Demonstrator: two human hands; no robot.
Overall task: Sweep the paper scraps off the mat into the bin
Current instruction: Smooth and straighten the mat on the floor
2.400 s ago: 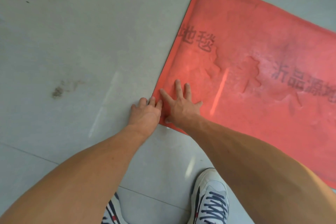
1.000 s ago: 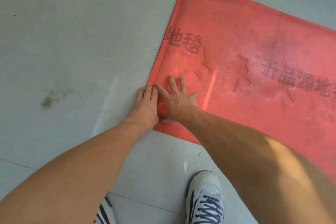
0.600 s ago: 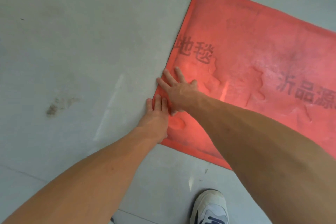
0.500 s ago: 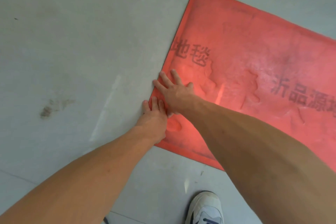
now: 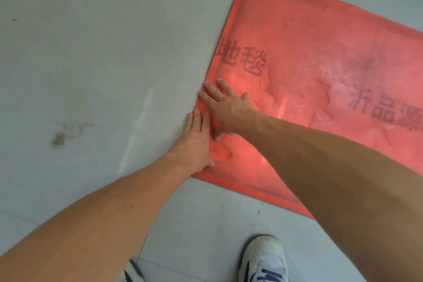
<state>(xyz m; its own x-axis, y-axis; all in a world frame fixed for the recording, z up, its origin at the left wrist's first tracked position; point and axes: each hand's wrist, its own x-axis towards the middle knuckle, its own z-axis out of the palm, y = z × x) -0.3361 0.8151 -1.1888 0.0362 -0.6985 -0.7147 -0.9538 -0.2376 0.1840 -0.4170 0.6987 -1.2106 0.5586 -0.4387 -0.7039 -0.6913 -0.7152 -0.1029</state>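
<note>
Here both hands, left (image 5: 196,142) and right (image 5: 229,110), press flat, empty, on mat (image 5: 309,36) reading "地毯" (image 5: 242,59).

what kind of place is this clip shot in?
Likely an indoor tiled floor, maybe an entryway, though no walls or furniture show. Cues: large grey floor tiles with grout lines, a thin red floor mat with dark printed characters lying flat on them, and a white laced sneaker standing beside it.
</note>
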